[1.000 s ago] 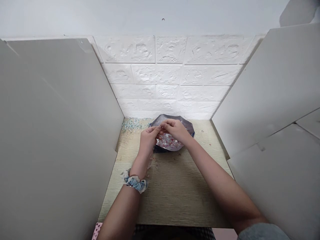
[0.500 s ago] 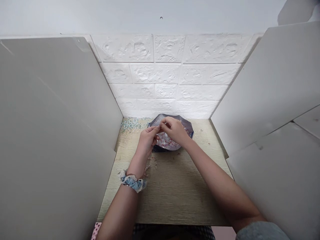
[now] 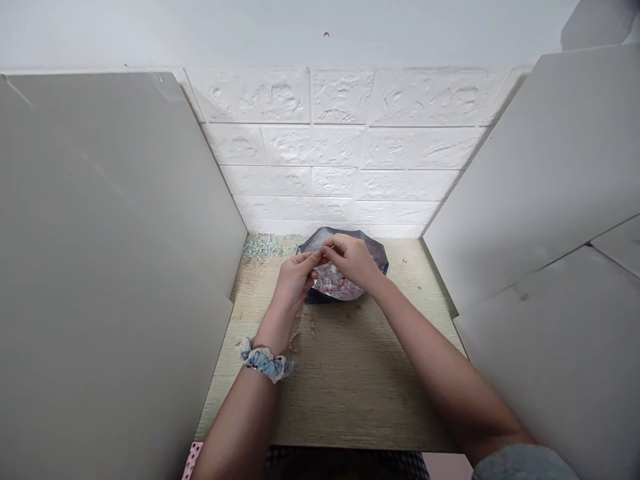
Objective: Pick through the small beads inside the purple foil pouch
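My left hand (image 3: 295, 279) and my right hand (image 3: 351, 260) meet above a dark, glossy purple dish (image 3: 373, 248) with an uneven rim. Their fingertips pinch together near the dish's far side, and anything between them is too small to make out. Below my hands, pink and white beads (image 3: 333, 283) fill the dish, partly hidden by my fingers. A few small beads (image 3: 300, 327) lie on the board near my left wrist, which wears a blue fabric scrunchie (image 3: 263, 361).
A heap of pale blue-green beads (image 3: 263, 248) lies at the far left of the wood-grain board (image 3: 345, 400). White panels (image 3: 125, 267) stand along the left side, with others on the right. An embossed white brick-pattern wall (image 3: 320, 167) rises behind.
My left wrist has shifted slightly to the left. My fingertips stay close together above the dish, and the dish has not visibly moved.
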{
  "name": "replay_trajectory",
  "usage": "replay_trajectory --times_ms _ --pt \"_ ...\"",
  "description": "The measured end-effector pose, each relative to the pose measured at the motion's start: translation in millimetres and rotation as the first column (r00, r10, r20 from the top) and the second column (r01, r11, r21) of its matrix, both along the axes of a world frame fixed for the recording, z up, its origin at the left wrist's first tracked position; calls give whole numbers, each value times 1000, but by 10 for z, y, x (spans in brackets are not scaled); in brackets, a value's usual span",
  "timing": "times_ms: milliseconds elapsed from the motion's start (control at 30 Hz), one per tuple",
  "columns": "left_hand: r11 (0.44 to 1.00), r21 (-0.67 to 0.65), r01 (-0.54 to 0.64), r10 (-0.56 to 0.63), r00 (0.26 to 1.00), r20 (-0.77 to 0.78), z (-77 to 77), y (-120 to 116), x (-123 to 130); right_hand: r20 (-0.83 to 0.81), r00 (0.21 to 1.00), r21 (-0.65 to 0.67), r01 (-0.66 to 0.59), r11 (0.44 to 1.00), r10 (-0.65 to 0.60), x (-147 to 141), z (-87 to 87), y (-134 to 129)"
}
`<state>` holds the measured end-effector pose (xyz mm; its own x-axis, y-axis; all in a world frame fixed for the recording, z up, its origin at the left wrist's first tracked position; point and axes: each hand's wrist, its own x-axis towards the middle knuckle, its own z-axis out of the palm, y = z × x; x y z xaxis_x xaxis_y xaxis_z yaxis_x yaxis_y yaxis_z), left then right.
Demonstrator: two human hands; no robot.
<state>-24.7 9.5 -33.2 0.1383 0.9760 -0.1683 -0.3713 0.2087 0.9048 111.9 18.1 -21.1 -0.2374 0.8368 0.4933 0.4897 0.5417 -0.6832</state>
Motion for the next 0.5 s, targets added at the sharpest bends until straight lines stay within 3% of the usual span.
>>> replay_trajectory --times_ms 233,500 --pt "998 -38 40 -38 998 44 -6 -8 11 47 999 116 9 993 -15 -34 -61 26" --pt "999 26 48 -50 992 120 21 -30 30 37 999 163 8 987 -14 -38 -51 6"
